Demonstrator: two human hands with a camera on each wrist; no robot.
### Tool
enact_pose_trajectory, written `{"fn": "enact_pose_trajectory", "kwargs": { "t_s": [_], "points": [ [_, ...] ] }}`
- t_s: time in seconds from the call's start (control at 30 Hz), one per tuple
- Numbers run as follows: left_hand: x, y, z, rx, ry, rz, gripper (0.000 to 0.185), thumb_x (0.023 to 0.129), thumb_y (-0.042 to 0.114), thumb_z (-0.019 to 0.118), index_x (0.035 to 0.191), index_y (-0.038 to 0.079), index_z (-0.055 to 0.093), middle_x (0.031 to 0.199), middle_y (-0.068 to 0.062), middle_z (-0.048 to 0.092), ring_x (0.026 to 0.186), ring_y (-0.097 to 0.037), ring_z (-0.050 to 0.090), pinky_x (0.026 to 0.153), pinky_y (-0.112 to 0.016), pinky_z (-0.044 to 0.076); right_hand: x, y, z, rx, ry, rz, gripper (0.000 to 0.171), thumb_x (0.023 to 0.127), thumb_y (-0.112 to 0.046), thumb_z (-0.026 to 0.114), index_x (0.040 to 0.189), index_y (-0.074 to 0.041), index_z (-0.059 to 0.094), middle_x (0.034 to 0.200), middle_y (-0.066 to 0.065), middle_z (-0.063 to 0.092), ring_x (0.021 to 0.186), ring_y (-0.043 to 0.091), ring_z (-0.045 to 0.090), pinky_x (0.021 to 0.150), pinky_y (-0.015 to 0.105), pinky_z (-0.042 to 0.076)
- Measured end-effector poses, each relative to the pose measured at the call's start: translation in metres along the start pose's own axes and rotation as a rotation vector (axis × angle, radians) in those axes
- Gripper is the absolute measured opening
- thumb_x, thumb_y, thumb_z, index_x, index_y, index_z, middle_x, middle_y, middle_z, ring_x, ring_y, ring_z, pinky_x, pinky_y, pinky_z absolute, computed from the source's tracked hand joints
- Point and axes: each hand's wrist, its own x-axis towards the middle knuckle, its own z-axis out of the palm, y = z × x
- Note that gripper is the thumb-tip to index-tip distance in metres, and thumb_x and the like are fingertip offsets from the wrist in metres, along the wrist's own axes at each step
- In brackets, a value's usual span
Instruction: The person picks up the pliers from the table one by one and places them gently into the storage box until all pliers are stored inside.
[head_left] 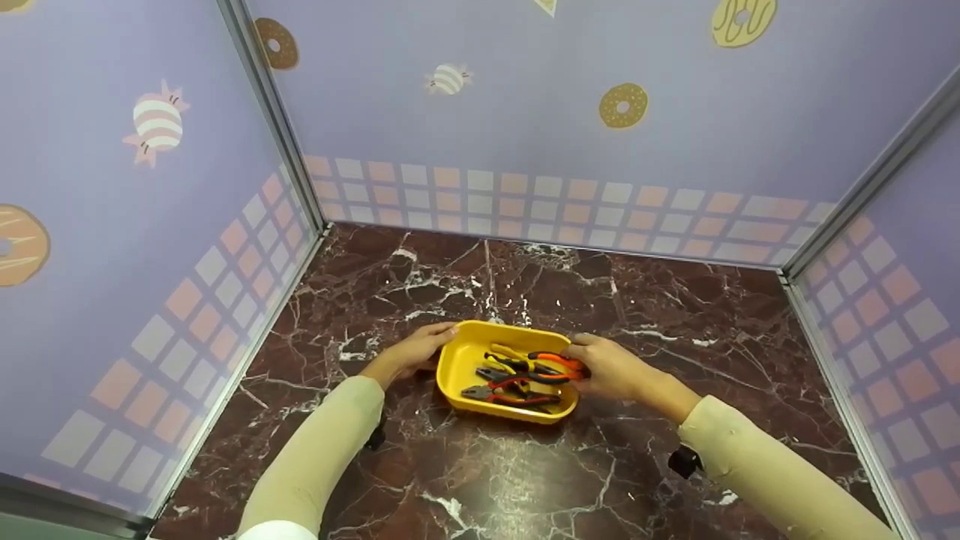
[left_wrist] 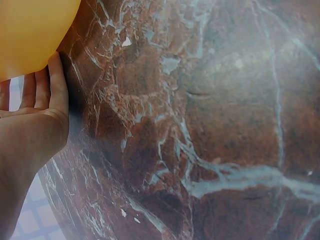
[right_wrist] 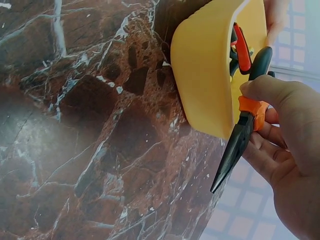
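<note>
A shallow yellow tray (head_left: pixel 457 365) of smooth plastic with rounded corners sits on a dark red marble tabletop (head_left: pixel 675 322) veined with white, about midway between the left and right walls and nearer the person than the far wall. The left hand (head_left: pixel 415 351) rests against the tray's left outer wall with straight, relaxed fingers (left_wrist: pixel 57 82) touching the curved corner; it grips nothing. The right hand (head_left: pixel 611 367) is at the tray's right edge and pinches a pair of long-nose pliers (right_wrist: pixel 240 135) between thumb and curled fingers, holding it at the orange collar where the handle meets the metal; the slim, dark, tapering jaws point away from the tray and down toward the marble, while the black-and-orange handles reach back over the tray's rim. Inside the tray lie several more pliers (head_left: pixel 510 386) in a loose heap, with red, orange and yellow rubbery grips and dark metal heads. Cream sleeves (head_left: pixel 322 442) cover both forearms. The booth walls (head_left: pixel 112 262) around the table are matte lilac, printed with doughnuts, striped sweets and a band of pale pink and white squares along the bottom.
</note>
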Motion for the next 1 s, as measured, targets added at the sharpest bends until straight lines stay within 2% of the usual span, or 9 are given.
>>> {"fn": "enact_pose_trajectory", "kwargs": {
  "t_s": [0.5,0.77,1.0],
  "points": [
    [0.001,0.002,0.0,0.002,0.008,0.015,0.049,0.114,0.035,0.052,0.156,0.011,0.052,0.144,-0.017,0.062,0.122,-0.029,0.066,0.101,-0.049,0.059,0.016,-0.003,0.0,0.049,0.035,0.061,0.04,0.078,-0.015,0.09,0.111,-0.003,0.072,0.098,0.007,0.063,0.081,0.019,0.057,0.07,0.039,0.055],
    [0.003,0.0,-0.001,0.008,0.026,0.013,0.049,0.113,0.036,0.054,0.155,0.013,0.054,0.143,-0.015,0.064,0.12,-0.028,0.068,0.1,-0.048,0.06,0.028,-0.004,0.002,0.071,0.02,0.124,0.039,0.082,-0.017,0.091,0.114,-0.005,0.072,0.105,0.006,0.067,0.091,0.022,0.062,0.08,0.042,0.058],
    [0.001,0.0,0.001,0.029,0.024,-0.005,0.051,0.113,0.038,0.053,0.158,0.015,0.051,0.146,-0.014,0.062,0.123,-0.028,0.066,0.101,-0.05,0.059,0.037,-0.008,0.004,0.068,-0.001,0.113,0.038,0.083,-0.018,0.088,0.115,-0.004,0.071,0.102,0.007,0.066,0.088,0.023,0.062,0.076,0.043,0.057]
  ]
}}
